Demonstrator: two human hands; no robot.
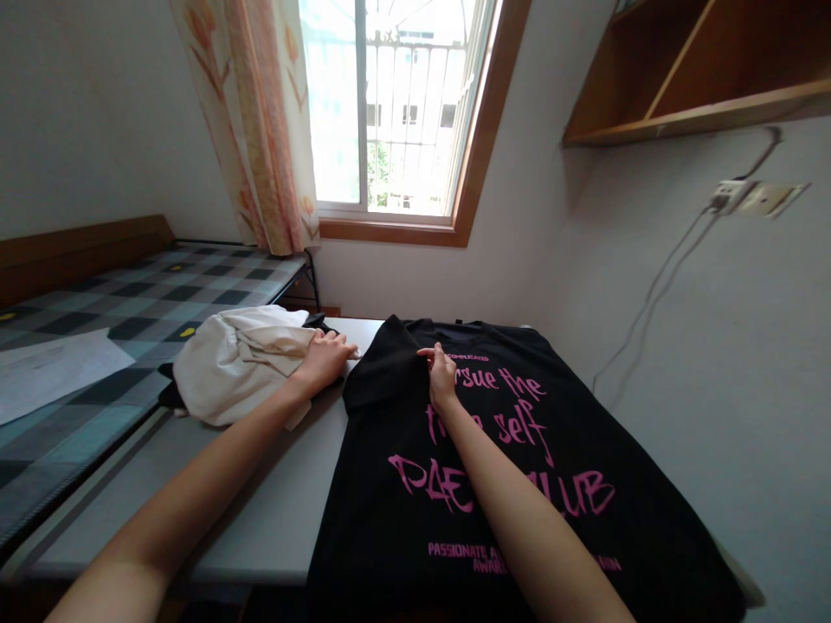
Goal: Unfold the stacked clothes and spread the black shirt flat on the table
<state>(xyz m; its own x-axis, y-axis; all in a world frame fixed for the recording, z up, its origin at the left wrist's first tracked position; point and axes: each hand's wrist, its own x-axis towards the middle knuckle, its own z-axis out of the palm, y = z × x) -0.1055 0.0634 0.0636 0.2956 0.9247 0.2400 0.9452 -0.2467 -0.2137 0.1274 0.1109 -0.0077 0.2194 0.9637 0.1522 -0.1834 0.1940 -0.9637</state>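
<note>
A black T-shirt (519, 484) with pink lettering lies spread out, front up, on a white table (273, 519). Its left-side sleeve (383, 363) rests near the shirt's shoulder. My right hand (442, 374) is over the upper chest, index finger and thumb stretched out beside the inner part of that sleeve, the other fingers loosely bent; I see nothing gripped in it. My left hand (325, 356) rests on the right edge of a crumpled pile of off-white cloth (240, 363), fingers slightly bent and apart. Some black fabric shows around that pile.
At the left stands a bed with a checked cover (130, 298) and a sheet of paper (58, 372) on it. A floral curtain (263, 130) hangs beside the window (415, 121). Along the right wall are a wooden shelf (701, 112) and a socket with a hanging cord (659, 285).
</note>
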